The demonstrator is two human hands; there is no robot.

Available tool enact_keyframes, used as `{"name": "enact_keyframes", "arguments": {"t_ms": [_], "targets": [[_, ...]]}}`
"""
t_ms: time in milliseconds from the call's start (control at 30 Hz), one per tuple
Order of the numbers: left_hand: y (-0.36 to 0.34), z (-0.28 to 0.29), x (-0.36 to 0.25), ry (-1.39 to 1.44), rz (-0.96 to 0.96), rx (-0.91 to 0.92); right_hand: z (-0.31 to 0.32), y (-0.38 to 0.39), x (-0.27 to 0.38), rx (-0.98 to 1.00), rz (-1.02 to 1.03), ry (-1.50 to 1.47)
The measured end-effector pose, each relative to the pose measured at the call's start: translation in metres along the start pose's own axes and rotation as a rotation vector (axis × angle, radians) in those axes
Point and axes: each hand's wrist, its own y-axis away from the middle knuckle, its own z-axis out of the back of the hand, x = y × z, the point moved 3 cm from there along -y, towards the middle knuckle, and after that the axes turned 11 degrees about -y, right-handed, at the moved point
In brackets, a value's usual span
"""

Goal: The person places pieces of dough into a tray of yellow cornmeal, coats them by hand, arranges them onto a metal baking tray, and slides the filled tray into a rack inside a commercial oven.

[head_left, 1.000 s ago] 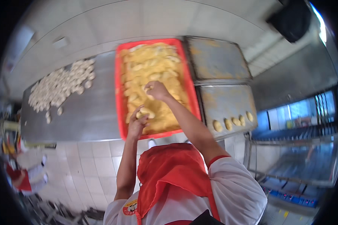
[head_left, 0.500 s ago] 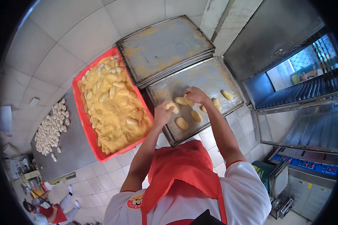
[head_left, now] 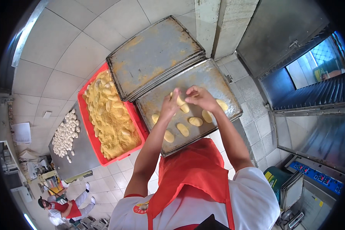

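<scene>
A metal baking tray (head_left: 220, 82) lies before me with several oval, crumb-coated dough pieces (head_left: 183, 129) spread over it. Over the middle of the tray, my left hand (head_left: 169, 105) has its fingers closed at a crumb-coated dough piece (head_left: 180, 101); the grip is partly hidden. Just right of it, my right hand (head_left: 201, 99) is open, its fingers apart and curved toward that piece, with nothing seen in them. One more dough piece (head_left: 185, 109) shows just below the hands. Another coated piece (head_left: 222, 104) sits right of my right wrist.
Left of the tray stands a red tub (head_left: 141, 128) of yellow crumbs and dough pieces. A stack of trays (head_left: 153, 57) adjoins the tray's far side. White dough pieces (head_left: 66, 132) cover part of a table at left. An oven-like cabinet (head_left: 312, 111) stands right; a co-worker (head_left: 67, 209) is lower left.
My right hand has opened and lifted off the pieces on the tray. My left hand has moved up beside it. More coated pieces lie in view on the tray's near left; the whole view has shifted.
</scene>
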Motion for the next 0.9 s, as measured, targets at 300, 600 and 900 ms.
{"name": "enact_keyframes", "arguments": {"t_ms": [300, 600, 900], "targets": [[-0.026, -0.005, 0.015, -0.869, -0.582, -0.001, 0.091, -0.001, -0.025, -0.331, 0.028, 0.408], [-0.006, 0.001, 0.040, -1.056, -0.526, -0.200, 0.064, 0.001, -0.010, -0.594, 0.105, 0.938], [-0.002, 0.042, 0.079, -1.079, -0.580, -0.079, 0.017, -0.010, -0.064, -0.256, 0.065, 0.827]]}}
